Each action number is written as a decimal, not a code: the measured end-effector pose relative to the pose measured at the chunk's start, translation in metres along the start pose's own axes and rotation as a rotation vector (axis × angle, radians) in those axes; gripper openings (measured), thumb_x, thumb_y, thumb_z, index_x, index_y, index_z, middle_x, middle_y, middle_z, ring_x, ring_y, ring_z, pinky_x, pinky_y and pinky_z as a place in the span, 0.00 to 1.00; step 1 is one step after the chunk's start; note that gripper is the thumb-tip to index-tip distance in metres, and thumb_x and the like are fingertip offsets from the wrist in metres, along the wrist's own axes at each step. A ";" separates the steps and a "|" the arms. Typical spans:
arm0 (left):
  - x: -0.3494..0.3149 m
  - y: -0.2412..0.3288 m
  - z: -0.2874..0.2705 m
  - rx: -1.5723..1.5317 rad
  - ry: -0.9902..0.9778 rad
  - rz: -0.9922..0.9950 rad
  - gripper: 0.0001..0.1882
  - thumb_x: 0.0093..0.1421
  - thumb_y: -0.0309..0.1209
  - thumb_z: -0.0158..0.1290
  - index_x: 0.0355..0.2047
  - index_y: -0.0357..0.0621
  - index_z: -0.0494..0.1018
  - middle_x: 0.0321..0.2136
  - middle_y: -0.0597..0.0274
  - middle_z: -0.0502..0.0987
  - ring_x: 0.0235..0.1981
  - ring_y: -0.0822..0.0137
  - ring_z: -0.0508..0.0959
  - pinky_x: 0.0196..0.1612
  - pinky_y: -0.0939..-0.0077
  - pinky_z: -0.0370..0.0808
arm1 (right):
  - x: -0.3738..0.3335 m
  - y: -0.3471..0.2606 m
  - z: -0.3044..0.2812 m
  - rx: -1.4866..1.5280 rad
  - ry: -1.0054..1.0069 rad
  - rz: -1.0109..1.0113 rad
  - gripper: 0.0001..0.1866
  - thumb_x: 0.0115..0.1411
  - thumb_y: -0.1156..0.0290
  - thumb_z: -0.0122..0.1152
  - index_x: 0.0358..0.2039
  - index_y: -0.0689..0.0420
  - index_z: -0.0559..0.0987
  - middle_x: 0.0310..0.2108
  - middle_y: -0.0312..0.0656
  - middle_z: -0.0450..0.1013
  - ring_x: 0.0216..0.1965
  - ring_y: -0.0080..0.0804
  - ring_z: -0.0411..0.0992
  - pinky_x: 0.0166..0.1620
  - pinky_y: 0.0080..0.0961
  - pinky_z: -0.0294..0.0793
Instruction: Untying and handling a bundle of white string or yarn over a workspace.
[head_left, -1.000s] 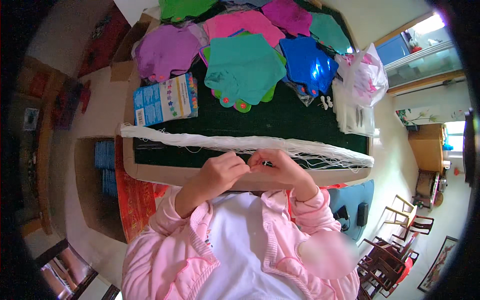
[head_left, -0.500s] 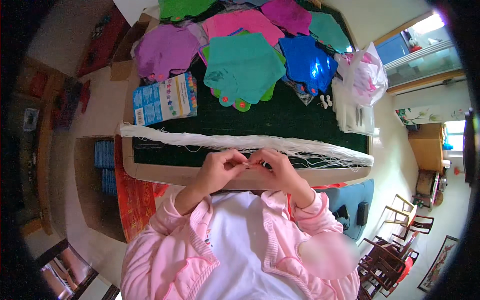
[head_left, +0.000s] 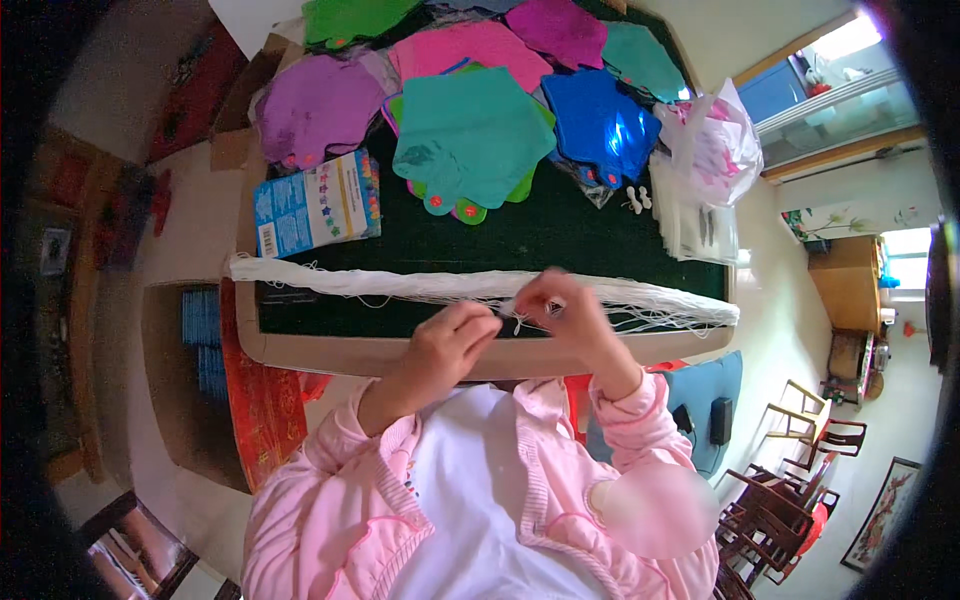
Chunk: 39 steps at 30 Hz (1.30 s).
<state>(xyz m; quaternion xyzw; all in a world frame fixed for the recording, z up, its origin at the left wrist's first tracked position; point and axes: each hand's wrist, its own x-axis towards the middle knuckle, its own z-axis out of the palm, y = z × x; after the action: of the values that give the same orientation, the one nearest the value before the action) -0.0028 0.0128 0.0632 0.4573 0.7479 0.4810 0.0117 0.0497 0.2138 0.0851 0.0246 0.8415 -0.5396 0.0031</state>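
A long hank of white string (head_left: 420, 285) lies across the dark green table top in front of me, its right part looser with stray strands. My left hand (head_left: 447, 345) is closed in a pinch just on the near side of the hank. From its fingertips a short piece of white string (head_left: 517, 324) shows, small and partly hidden. Over the hank's near edge is my right hand (head_left: 568, 312), its thumb and forefinger curled together beside the left fingertips. Those right fingers are slightly blurred, but they appear to pinch the same string.
Stacks of coloured, scallop-edged sheets, a teal one (head_left: 470, 130) foremost, cover the table's far side. A blue and white printed packet (head_left: 310, 205) lies left. Right are clear plastic sleeves (head_left: 690, 220), a white plastic bag (head_left: 725, 145) and small white string bundles (head_left: 637, 200).
My right hand has risen away from the left and over the hank. My left hand has shifted slightly left and down. The whole view has moved a little.
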 end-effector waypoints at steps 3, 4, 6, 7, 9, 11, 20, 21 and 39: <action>0.004 0.004 -0.005 -0.034 0.146 -0.156 0.09 0.48 0.20 0.57 0.31 0.42 0.72 0.29 0.59 0.74 0.31 0.60 0.77 0.32 0.72 0.74 | 0.029 0.069 -0.052 -0.284 0.684 0.010 0.03 0.51 0.81 0.59 0.27 0.60 0.74 0.23 0.38 0.71 0.24 0.22 0.68 0.27 0.19 0.68; 0.002 0.000 -0.005 -0.038 0.146 -0.151 0.09 0.48 0.20 0.57 0.31 0.42 0.72 0.29 0.59 0.74 0.31 0.60 0.77 0.32 0.72 0.74 | 0.034 0.084 -0.071 -0.254 0.795 0.061 0.03 0.51 0.78 0.59 0.27 0.60 0.74 0.20 0.37 0.71 0.23 0.20 0.68 0.27 0.19 0.67; 0.001 -0.005 -0.007 -0.027 0.108 -0.145 0.09 0.48 0.19 0.57 0.31 0.42 0.72 0.29 0.59 0.74 0.30 0.60 0.77 0.32 0.73 0.74 | 0.040 0.120 -0.097 -0.342 0.869 0.093 0.05 0.51 0.75 0.61 0.27 0.61 0.74 0.20 0.39 0.71 0.22 0.24 0.69 0.28 0.22 0.68; 0.001 -0.006 -0.008 -0.027 0.108 -0.144 0.09 0.48 0.19 0.57 0.31 0.42 0.72 0.29 0.59 0.74 0.30 0.60 0.77 0.32 0.73 0.74 | 0.046 0.131 -0.103 -0.341 0.871 0.093 0.05 0.51 0.75 0.61 0.27 0.61 0.74 0.20 0.39 0.71 0.22 0.24 0.69 0.28 0.22 0.68; 0.000 -0.006 -0.009 0.003 0.107 -0.158 0.09 0.47 0.18 0.56 0.31 0.41 0.72 0.28 0.59 0.75 0.29 0.60 0.77 0.32 0.72 0.73 | 0.051 0.148 -0.109 -0.637 0.808 0.131 0.06 0.51 0.73 0.61 0.28 0.60 0.75 0.22 0.41 0.71 0.23 0.30 0.70 0.29 0.26 0.69; -0.001 -0.008 -0.010 0.028 0.121 -0.148 0.09 0.47 0.18 0.56 0.30 0.41 0.73 0.28 0.59 0.75 0.29 0.59 0.76 0.32 0.72 0.73 | 0.054 0.156 -0.109 -0.690 0.803 0.104 0.06 0.51 0.73 0.61 0.29 0.60 0.75 0.23 0.42 0.71 0.24 0.32 0.70 0.30 0.26 0.69; -0.005 -0.028 -0.008 0.110 0.099 -0.133 0.10 0.44 0.19 0.57 0.29 0.41 0.74 0.28 0.60 0.75 0.32 0.60 0.74 0.35 0.70 0.72 | 0.039 0.095 -0.095 -0.480 0.847 0.084 0.07 0.53 0.74 0.58 0.33 0.59 0.76 0.29 0.44 0.71 0.28 0.34 0.71 0.34 0.26 0.70; -0.004 -0.029 -0.007 0.116 0.084 -0.124 0.10 0.44 0.19 0.58 0.29 0.41 0.75 0.28 0.61 0.75 0.33 0.60 0.74 0.35 0.70 0.72 | 0.036 0.085 -0.089 -0.452 0.882 0.054 0.06 0.53 0.75 0.58 0.34 0.59 0.77 0.28 0.43 0.71 0.27 0.31 0.71 0.33 0.25 0.70; 0.014 -0.021 0.004 0.135 0.108 -0.065 0.11 0.46 0.21 0.56 0.33 0.41 0.75 0.35 0.62 0.75 0.40 0.59 0.71 0.46 0.67 0.68 | -0.017 0.014 0.031 -0.434 0.284 -0.058 0.05 0.46 0.74 0.62 0.23 0.59 0.75 0.21 0.41 0.68 0.24 0.36 0.67 0.30 0.29 0.66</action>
<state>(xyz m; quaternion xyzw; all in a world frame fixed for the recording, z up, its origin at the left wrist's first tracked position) -0.0233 0.0229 0.0513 0.4058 0.7926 0.4530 -0.0440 0.0664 0.1910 0.0601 0.0748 0.9299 -0.3377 -0.1251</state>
